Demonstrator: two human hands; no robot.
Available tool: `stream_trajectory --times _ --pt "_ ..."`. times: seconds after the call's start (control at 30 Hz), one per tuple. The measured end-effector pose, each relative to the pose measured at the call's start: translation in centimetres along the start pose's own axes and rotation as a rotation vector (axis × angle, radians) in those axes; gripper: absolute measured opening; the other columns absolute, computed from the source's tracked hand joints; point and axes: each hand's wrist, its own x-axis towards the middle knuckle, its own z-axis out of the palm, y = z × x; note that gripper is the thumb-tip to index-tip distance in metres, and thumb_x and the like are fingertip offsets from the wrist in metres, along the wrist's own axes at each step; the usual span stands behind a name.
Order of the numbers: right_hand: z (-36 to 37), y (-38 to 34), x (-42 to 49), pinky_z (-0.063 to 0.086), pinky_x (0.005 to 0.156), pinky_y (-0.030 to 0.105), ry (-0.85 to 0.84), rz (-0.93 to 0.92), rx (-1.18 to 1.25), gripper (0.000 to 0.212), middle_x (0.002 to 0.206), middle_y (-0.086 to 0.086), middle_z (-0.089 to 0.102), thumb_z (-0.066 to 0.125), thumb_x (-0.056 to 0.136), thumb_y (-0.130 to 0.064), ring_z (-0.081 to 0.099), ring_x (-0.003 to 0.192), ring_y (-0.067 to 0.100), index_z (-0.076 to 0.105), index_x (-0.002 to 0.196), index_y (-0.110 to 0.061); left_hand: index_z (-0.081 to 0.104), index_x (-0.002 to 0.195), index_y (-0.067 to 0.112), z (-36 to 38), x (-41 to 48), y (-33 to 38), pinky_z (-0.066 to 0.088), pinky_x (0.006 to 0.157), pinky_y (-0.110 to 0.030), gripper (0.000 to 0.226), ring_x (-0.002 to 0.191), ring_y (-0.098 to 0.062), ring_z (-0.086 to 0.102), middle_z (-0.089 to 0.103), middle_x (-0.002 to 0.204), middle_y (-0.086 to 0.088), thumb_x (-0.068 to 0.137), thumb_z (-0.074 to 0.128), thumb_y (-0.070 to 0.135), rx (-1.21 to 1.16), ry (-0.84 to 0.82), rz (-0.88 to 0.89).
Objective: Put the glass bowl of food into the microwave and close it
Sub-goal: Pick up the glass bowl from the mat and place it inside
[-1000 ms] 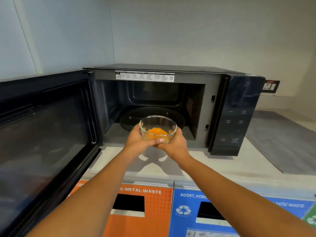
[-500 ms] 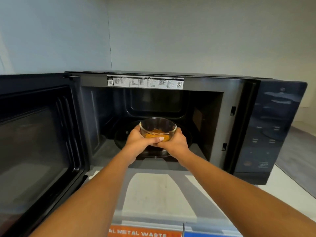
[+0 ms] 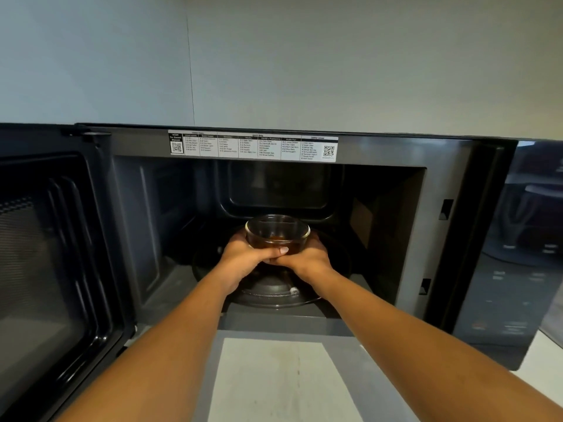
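I see both hands — left hand [image 3: 243,257], right hand [image 3: 307,258] — cupped around the glass bowl [image 3: 277,234] inside the microwave [image 3: 380,153] (door [image 3: 51,254] open).

Underside of the glass bowl [image 3: 277,234] hidden behind the left hand [image 3: 243,260] and right hand [image 3: 307,258]; contact with the turntable [image 3: 274,295] impossible to tell. Food dim in shadow. Door [image 3: 51,254] cropped at left edge, control panel [image 3: 530,245] at right. Label [image 3: 253,145] print unreadably small.
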Motion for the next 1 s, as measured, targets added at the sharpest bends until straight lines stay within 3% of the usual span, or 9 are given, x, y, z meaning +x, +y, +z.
stream_trajectory --times 0.13,0.33,0.53,0.63,0.83,1.0 --pt "0.2 0.3 0.7 0.044 0.091 0.027 -0.02 0.022 0.011 0.084 0.126 0.009 0.058 0.088 0.053 -0.02 0.054 0.116 0.023 0.046 0.125 -0.016 0.056 0.111 0.022 0.1 0.7 -0.4 0.041 0.064 -0.013 0.058 0.085 -0.003 0.057 0.062 0.09 0.011 0.061 0.084 0.023 0.011 -0.004 -0.012" --pt "0.0 0.3 1.0 0.041 0.083 0.021 -0.046 0.011 0.007 0.074 0.124 0.01 0.06 0.086 0.056 -0.016 0.056 0.115 0.023 0.051 0.121 -0.014 0.055 0.119 0.018 0.0 1.3 -0.9 0.044 0.083 -0.025 0.068 0.097 -0.014 0.059 0.065 0.1 0.003 0.059 0.085 0.026 0.019 0.011 -0.045" --pt "0.3 0.5 1.4 0.042 0.093 0.025 -0.046 0.002 -0.043 0.078 0.127 0.009 0.058 0.087 0.056 -0.022 0.054 0.117 0.022 0.049 0.124 -0.016 0.052 0.11 0.025 0.0 1.3 -0.9 0.042 0.087 -0.028 0.059 0.098 -0.015 0.054 0.06 0.091 0.008 0.06 0.084 0.026 0.011 0.001 -0.106" --pt "0.6 0.5 1.6 0.042 0.103 0.033 -0.029 0.015 -0.1 0.088 0.131 0.009 0.054 0.087 0.054 -0.029 0.05 0.122 0.024 0.043 0.129 -0.016 0.052 0.114 0.025 0.0 1.3 -0.8 0.041 0.094 -0.031 0.061 0.103 -0.017 0.052 0.059 0.1 0.005 0.062 0.083 0.025 0.01 -0.01 -0.113" --pt "1.0 0.2 1.4 0.039 0.102 0.033 -0.003 -0.004 -0.171 0.087 0.134 0.009 0.051 0.084 0.058 -0.032 0.047 0.125 0.025 0.039 0.131 -0.017 0.051 0.104 0.029 -0.2 0.9 -0.4 0.04 0.099 -0.033 0.047 0.11 -0.021 0.053 0.06 0.106 0.0 0.067 0.08 0.02 0.029 -0.032 -0.111" --pt "0.5 -0.2 0.7 0.037 0.103 0.033 -0.046 0.013 -0.188 0.083 0.136 0.009 0.048 0.082 0.063 -0.028 0.043 0.127 0.027 0.036 0.132 -0.017 0.045 0.128 0.018 -0.7 -0.2 0.0 0.04 0.098 -0.033 0.066 0.116 -0.023 0.051 0.057 0.125 -0.007 0.071 0.077 0.025 0.124 -0.03 -0.106"
